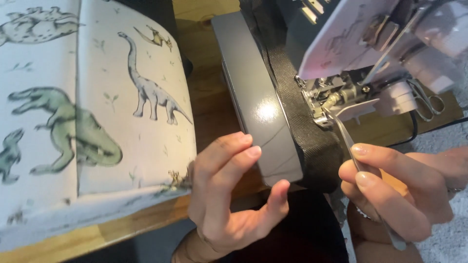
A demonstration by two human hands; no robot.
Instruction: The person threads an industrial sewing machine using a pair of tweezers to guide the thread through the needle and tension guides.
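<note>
Biggest thing in shot is the dinosaur-print fabric, a pale folded stack on the left whose top and left side run out of frame. Next is the sewing machine: grey base in the middle, upper body cut off at the top right and washed out by glare, so the needle area is hard to read. A black strap lies draped over the machine bed, and its lower end disappears into dark fabric near the lap.

The left hand is loose and open, fingers spread, fingertips right at the edge of the grey base; can't tell if they actually touch it. The right hand pinches metal tweezers, tips up at the presser foot.

Small scissors sit behind. Everything's on a wooden table.
</note>
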